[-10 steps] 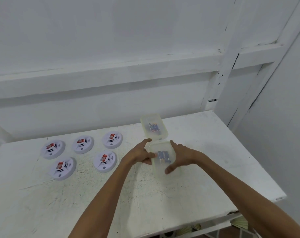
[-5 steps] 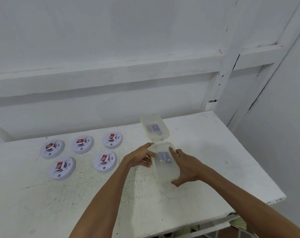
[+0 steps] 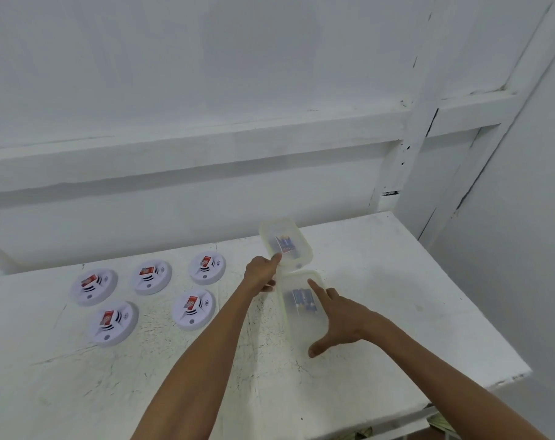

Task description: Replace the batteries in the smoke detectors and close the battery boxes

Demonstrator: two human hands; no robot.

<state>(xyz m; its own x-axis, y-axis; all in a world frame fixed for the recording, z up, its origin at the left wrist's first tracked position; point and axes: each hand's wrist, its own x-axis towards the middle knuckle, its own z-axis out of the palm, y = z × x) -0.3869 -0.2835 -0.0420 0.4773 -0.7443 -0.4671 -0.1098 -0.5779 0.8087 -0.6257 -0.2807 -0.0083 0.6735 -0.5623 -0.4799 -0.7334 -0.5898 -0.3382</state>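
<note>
Table (image 3: 142,376): white and scratched; it carries everything below.
Right hand (image 3: 339,315): lies over the right side of the near battery box (image 3: 292,336), which is the landmark here. The hand is spread and released, not clenched. Its index finger lies straight along the box top and its thumb reaches round to the box's near end.
Near battery box: cloudy translucent plastic, lying flat on the table with its long side running away from the viewer. Dark batteries (image 3: 301,300) show through its far half.
Left hand (image 3: 260,274): just left of the near box's far end. One digit points straight out, its tip on the near corner of the far battery box (image 3: 269,227). The other fingers are curled under. Whether it grasps anything cannot be told.
Smoke detectors: five white discs well to the left of the near box, each topped with a red-and-white block. Two sit in the near row (image 3: 114,322) (image 3: 193,309) and three in the far row (image 3: 93,285) (image 3: 152,276) (image 3: 207,267).
Far battery box: just beyond the near box's far end and almost touching it, of the same cloudy plastic. Its batteries (image 3: 285,242) show through.
Wall (image 3: 206,74): behind it all, white, with a ledge running across.
</note>
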